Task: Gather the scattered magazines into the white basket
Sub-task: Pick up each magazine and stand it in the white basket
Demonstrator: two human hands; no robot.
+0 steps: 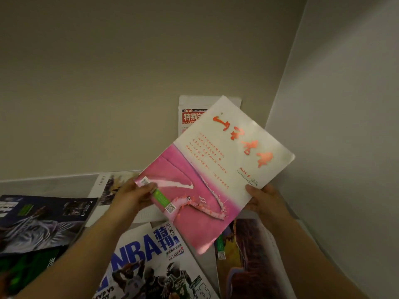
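Note:
I hold a pink and white magazine (213, 169) with red brush lettering, lifted and tilted in front of me. My left hand (131, 196) grips its lower left corner, thumb on the cover. My right hand (263, 200) grips its lower right edge. Below it on the surface lie an NBA magazine (151, 262), a dark magazine (41, 221) at the left, a brown-covered one (244, 260) at the right, and a pale one (108, 186) behind my left hand. Another with a red title block (190, 113) leans on the wall. No white basket is in view.
A beige wall (129, 83) stands close behind the surface and meets a lighter side wall (345, 126) at the right, forming a corner. A green-and-black cover (23, 268) shows at the lower left edge.

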